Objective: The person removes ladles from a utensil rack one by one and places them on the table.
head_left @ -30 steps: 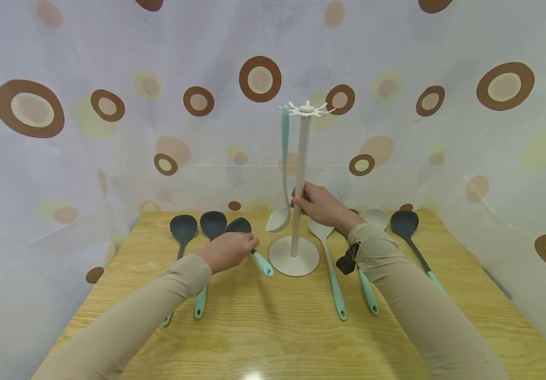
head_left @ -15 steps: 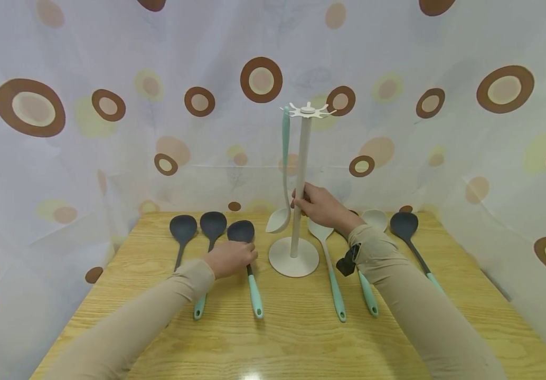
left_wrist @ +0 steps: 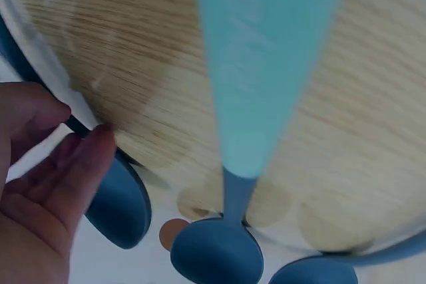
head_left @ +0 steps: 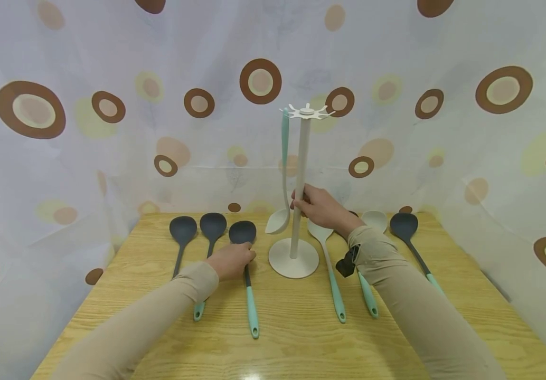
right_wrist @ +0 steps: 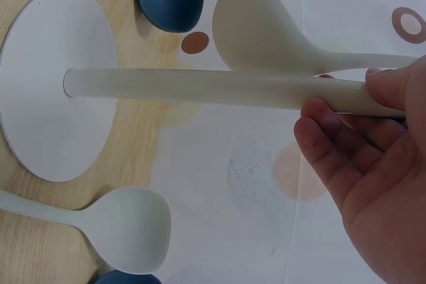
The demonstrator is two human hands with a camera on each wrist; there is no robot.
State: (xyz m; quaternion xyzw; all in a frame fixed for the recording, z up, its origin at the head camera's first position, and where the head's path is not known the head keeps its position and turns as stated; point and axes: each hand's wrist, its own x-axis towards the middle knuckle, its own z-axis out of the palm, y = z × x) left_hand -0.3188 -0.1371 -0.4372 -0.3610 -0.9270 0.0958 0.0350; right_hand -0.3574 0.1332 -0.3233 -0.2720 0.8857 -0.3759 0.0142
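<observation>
My left hand [head_left: 232,261] pinches the thin neck of a dark cooking spoon [head_left: 242,231], just below its bowl. That spoon's mint handle [head_left: 252,311] points toward the front of the table. In the left wrist view the fingers of my left hand [left_wrist: 53,171] close on the dark neck. My right hand [head_left: 320,206] grips the pole [head_left: 303,158] of a white utensil stand, which has a round base [head_left: 294,258] and a hooked top [head_left: 307,112]. From a left hook hangs a white ladle [head_left: 279,220] by its mint handle.
Left of my left hand lie two more dark spoons, one at the far left [head_left: 183,229] and one beside it [head_left: 213,225]. Right of the stand are a white spoon [head_left: 321,230], another white utensil [head_left: 375,220] and a dark one [head_left: 404,226]. A patterned curtain [head_left: 225,47] surrounds the wooden table [head_left: 297,348].
The spoon in my left hand has turned from a slant to nearly straight and slid toward the front; its bowl shows more fully. My right hand and the stand have stayed put.
</observation>
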